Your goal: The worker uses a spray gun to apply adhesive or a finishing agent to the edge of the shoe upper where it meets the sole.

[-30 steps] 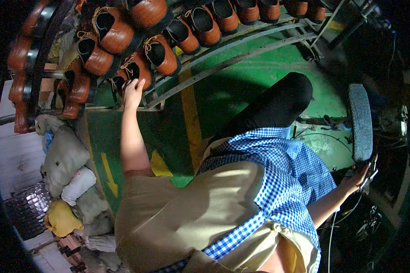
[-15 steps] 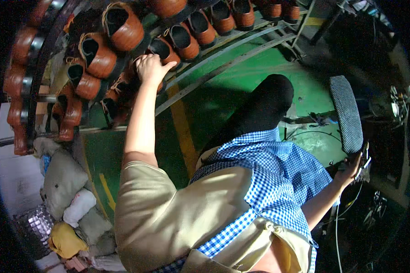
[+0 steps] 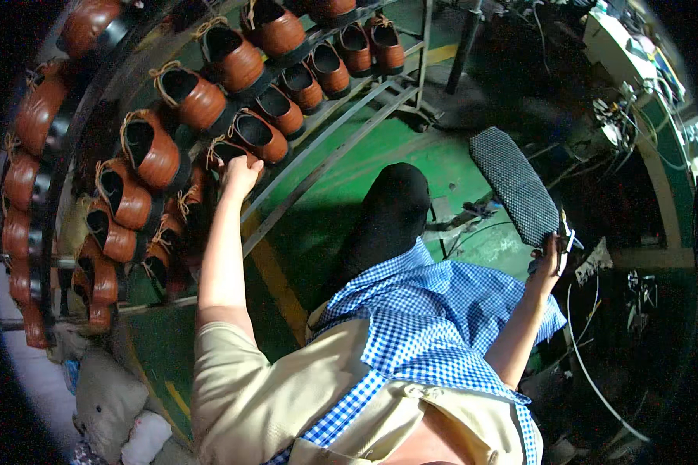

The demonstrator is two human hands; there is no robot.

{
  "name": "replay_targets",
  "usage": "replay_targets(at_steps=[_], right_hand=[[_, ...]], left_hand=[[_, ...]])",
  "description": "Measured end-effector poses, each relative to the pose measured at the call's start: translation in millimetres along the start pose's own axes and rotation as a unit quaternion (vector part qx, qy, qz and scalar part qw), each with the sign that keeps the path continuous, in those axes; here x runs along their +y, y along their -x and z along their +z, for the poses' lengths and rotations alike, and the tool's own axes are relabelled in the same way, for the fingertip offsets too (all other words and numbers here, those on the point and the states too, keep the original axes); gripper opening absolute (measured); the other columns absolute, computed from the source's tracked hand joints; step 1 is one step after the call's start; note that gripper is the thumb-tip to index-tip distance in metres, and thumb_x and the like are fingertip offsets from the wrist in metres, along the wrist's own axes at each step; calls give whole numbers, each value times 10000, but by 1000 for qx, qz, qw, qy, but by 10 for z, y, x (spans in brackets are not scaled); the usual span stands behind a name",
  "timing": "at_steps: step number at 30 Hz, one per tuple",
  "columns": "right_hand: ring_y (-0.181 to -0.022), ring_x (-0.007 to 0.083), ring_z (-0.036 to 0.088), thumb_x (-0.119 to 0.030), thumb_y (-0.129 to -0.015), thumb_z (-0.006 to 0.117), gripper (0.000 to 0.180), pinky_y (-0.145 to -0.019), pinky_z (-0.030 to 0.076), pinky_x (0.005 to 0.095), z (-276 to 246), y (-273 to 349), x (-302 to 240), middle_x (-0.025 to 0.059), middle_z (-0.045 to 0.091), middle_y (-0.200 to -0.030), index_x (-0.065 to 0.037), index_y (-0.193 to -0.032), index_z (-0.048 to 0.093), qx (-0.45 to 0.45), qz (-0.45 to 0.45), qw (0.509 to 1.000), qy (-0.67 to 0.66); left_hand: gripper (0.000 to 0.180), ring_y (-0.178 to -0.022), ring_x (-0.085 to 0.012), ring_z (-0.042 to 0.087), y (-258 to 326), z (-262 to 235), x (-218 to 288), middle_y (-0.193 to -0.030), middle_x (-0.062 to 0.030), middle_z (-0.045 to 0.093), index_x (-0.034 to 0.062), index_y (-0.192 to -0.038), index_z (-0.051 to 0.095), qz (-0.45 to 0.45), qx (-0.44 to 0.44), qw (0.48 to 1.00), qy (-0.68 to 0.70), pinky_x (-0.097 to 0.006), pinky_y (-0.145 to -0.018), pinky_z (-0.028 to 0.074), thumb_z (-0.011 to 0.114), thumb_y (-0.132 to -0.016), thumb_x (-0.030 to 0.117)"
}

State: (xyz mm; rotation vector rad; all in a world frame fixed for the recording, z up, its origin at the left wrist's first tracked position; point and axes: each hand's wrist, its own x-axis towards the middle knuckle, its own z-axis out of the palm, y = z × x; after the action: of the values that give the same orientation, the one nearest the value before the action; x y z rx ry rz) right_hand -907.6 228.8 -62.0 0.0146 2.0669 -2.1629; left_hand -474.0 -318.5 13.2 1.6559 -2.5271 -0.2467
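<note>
My left hand (image 3: 242,177) reaches out to the rack, its fingers curled over the edge of a brown leather shoe (image 3: 226,152) on the lower shelf. That shoe is partly hidden by the hand. More brown shoes (image 3: 260,138) with dark insides stand in a row beside it. On the right, my right hand (image 3: 549,262) is closed around a slim, pale metal tool (image 3: 570,236) that looks like scissors; its lower part is hidden in the fingers. Just beyond that hand lies a long, grey, rough-textured pad (image 3: 516,186).
Above and left, several brown shoes with tan laces (image 3: 151,147) fill the rack (image 3: 318,167). A second column of shoes (image 3: 23,182) stands at far left. Pale sacks (image 3: 112,391) are piled lower left. A white cable (image 3: 585,372) curves down at right, near dark machinery.
The whole view has swung, so the pad and my right hand appear further left. My left hand stays at the lower row, and the shoe under its fingers shows more clearly.
</note>
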Motion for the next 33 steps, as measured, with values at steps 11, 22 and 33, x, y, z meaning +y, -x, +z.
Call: replay_targets(at_steps=[11, 22, 33], right_hand=[[-657, 109, 568, -354, -1064, 607, 460, -548, 424, 268, -25, 56, -119, 17, 615, -797, -53, -1412, 600, 3, -32, 999, 13], [-741, 100, 598, -274, -975, 701, 323, -588, 460, 256, -27, 160, -313, 10, 622, -911, -67, -1208, 615, -88, 16, 995, -45], [-728, 99, 594, -124, -957, 703, 515, -618, 471, 245, 403, 809, -635, 11, 621, -909, -29, -1442, 560, -173, 20, 984, -48]], left_hand=[[447, -1012, -407, 723, 267, -190, 101, -1014, -233, 762, -20, -1027, 747, 30, 35, 999, 26, -453, -877, 556, 707, -966, 421], [382, -992, -130, 674, 2063, -1537, 1044, -1076, -67, 747, -43, -1164, 723, 100, -81, 881, 456, -318, -912, 520, 758, -973, 287], [368, -800, -395, 617, 1582, -951, 3641, -811, -180, 637, 2, -807, 626, 619, 16, 760, 198, -455, -748, 495, 794, -892, 319]])
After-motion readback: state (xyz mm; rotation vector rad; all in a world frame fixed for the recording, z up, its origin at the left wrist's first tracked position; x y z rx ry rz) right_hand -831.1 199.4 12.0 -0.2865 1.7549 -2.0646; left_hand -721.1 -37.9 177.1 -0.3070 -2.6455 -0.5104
